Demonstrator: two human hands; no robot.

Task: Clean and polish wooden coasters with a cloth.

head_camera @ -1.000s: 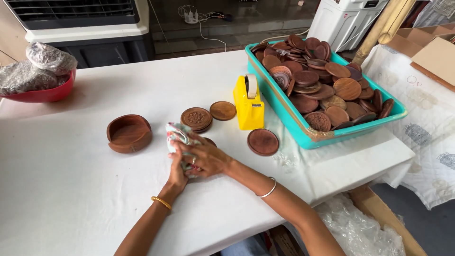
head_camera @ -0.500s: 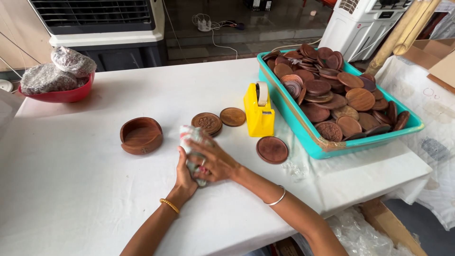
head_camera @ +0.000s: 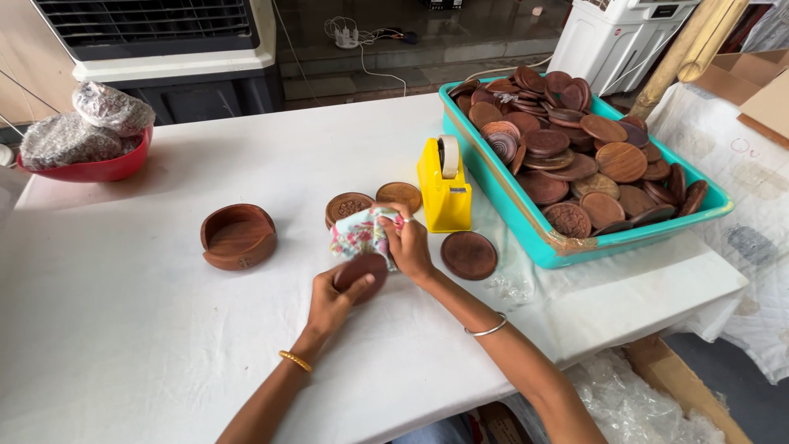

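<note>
At the white bench's [head_camera: 123, 329] middle, the left hand [head_camera: 333, 300] grasps a round dark wooden disc [head_camera: 362, 269], lying flat; the right hand [head_camera: 408, 242], at two o'clock from it, clenches a floral cloth [head_camera: 359, 233] touching the disc's far edge.

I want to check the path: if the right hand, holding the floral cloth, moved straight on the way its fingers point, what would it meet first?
Probably the carved wooden disc just beyond the floral cloth in the right hand; depth is unclear.
</note>
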